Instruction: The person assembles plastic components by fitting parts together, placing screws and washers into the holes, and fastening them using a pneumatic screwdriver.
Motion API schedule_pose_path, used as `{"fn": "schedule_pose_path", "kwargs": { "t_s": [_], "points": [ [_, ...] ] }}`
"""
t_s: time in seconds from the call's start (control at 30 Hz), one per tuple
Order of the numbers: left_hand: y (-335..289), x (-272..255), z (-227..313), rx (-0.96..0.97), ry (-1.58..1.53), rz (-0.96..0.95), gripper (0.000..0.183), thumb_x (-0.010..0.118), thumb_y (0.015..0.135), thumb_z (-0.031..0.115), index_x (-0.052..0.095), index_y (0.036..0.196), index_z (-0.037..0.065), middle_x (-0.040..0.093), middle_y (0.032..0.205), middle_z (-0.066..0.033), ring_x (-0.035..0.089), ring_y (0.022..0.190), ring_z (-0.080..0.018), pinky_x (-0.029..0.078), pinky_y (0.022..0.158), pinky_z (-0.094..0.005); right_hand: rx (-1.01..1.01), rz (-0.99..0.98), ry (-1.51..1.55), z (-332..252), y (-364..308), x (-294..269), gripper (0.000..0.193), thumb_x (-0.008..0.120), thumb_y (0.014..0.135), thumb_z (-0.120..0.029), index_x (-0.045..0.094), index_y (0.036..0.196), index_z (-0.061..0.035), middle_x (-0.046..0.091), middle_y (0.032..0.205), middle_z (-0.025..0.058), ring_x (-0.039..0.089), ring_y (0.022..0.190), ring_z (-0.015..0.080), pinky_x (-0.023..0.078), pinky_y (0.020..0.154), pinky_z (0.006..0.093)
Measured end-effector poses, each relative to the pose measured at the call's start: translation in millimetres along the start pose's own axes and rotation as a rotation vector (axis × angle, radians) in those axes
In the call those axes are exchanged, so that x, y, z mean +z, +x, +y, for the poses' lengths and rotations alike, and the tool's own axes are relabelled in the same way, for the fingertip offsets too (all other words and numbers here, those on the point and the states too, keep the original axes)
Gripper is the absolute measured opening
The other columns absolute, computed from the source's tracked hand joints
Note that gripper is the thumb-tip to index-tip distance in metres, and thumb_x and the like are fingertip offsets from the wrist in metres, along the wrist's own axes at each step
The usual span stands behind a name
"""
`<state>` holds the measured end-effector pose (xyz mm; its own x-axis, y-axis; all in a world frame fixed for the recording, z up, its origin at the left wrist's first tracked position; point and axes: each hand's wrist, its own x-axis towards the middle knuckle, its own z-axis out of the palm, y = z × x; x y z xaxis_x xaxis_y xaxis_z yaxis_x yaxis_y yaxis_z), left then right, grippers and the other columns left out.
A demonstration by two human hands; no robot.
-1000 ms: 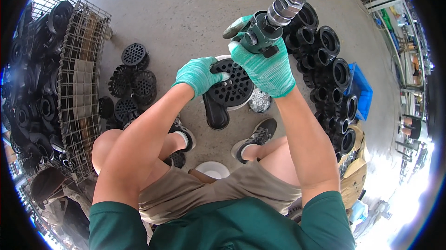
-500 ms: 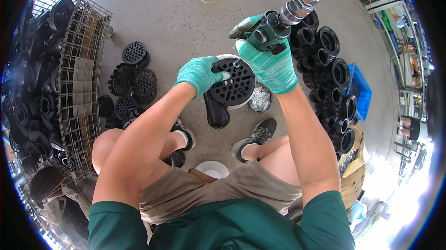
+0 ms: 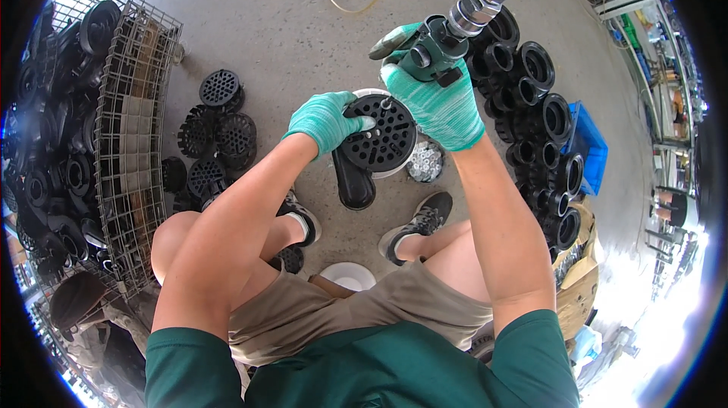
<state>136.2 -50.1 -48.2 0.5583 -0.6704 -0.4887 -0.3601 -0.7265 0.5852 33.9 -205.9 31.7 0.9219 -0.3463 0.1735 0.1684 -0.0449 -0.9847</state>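
A black round cover (image 3: pixel 383 146) full of holes lies atop a black part with a curved spout (image 3: pixel 356 189). My left hand (image 3: pixel 324 124), in a green knit glove, grips the cover's left edge, thumb on its top. A gloved right hand (image 3: pixel 440 105) of mine is wrapped around a dark green air screwdriver (image 3: pixel 436 48), whose metal hose coupling points up and right. The tool's slim tip meets a small metal fastener (image 3: pixel 387 103) near the cover's far edge. Beneath shows the rim of a white round support (image 3: pixel 394 174).
A small tub of metal nuts or screws (image 3: pixel 425 162) sits right of the cover. Perforated black parts (image 3: pixel 221 129) lie at left, beside a wire cage (image 3: pixel 129 127) of black parts. Black ring-shaped parts (image 3: pixel 540 123) and a blue crate (image 3: pixel 588 146) stand at right.
The air screwdriver and its hose coupling have tilted slightly left, with my right hand. The left hand and the cover stay in place.
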Motion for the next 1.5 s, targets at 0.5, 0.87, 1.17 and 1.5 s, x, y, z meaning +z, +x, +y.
{"fn": "schedule_pose_path", "kwargs": {
  "t_s": [0.5,0.87,1.17,1.5],
  "points": [
    [16.3,17.8,-34.3,0.153,-0.337,0.021,0.043,0.072,0.092,0.034,0.067,0.125,0.006,0.074,0.103,-0.0172,0.07,0.087,-0.026,0.055,0.084,-0.0372,0.02,0.004,0.066,5.9,2.0,0.0,0.034,0.069,0.086,0.005,0.064,0.118,-0.0046,0.071,0.107,0.0063,0.067,0.095,0.012,0.06,0.08,0.031],
    [14.2,13.9,-29.1,0.144,-0.297,0.022,0.046,0.075,0.09,0.035,0.068,0.124,0.005,0.074,0.101,-0.0185,0.07,0.087,-0.0286,0.055,0.083,-0.0387,0.041,-0.007,0.004,3.8,-0.4,-2.5,0.031,0.068,0.085,0.006,0.065,0.114,-0.004,0.071,0.106,0.0061,0.066,0.094,0.0115,0.058,0.08,0.0293],
    [14.8,14.0,-28.6,0.15,-0.257,0.03,0.049,0.076,0.088,0.038,0.068,0.124,0.005,0.073,0.104,-0.0201,0.071,0.091,-0.0334,0.055,0.086,-0.041,0.037,0.018,0.047,-1.4,-0.8,1.2,0.029,0.068,0.085,0.005,0.065,0.112,-0.0042,0.071,0.108,0.0053,0.064,0.095,0.01,0.054,0.086,0.0292],
    [-1.7,-10.7,-10.9,-0.04,-0.402,0.116,0.041,0.067,0.092,0.032,0.066,0.116,-0.001,0.07,0.091,-0.0113,0.068,0.082,-0.0253,0.055,0.08,-0.037,-0.102,0.258,0.327,-48.5,-12.4,-42.8,0.03,0.066,0.081,0.002,0.06,0.111,0.0003,0.069,0.097,0.0154,0.068,0.075,0.0188,0.06,0.066,0.0342]
  ]
}}
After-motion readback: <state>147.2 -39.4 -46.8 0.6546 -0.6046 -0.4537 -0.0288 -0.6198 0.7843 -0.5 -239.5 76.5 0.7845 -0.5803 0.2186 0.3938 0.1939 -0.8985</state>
